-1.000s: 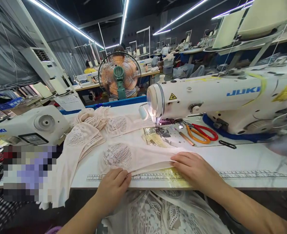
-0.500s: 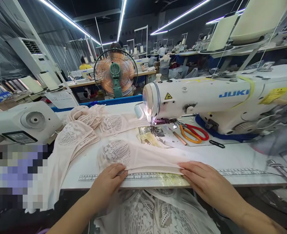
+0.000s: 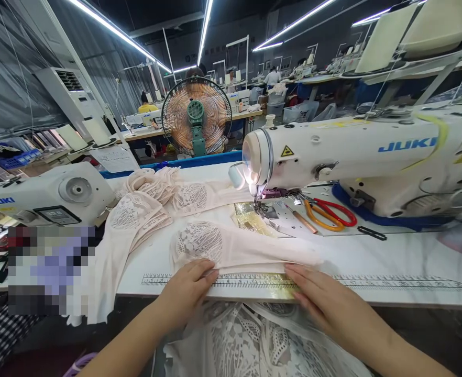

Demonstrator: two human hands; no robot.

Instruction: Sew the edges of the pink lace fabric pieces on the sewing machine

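Hands drawing the pink lace piece (image 3: 231, 250) back along the printed ruler (image 3: 372, 283).

It is lying in front of the sewing machine (image 3: 352, 157); the left hand (image 3: 187, 290) is pressing its lace end, the right hand (image 3: 325, 303) has been sliding nearer, fingers spread flat, squaring the tabletop (image 3: 392, 251) edge hem.

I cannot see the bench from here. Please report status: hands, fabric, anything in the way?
Left hand and right hand flat on pink fabric over the ruler. Scissors lie beside the needle, apart from the fabric.
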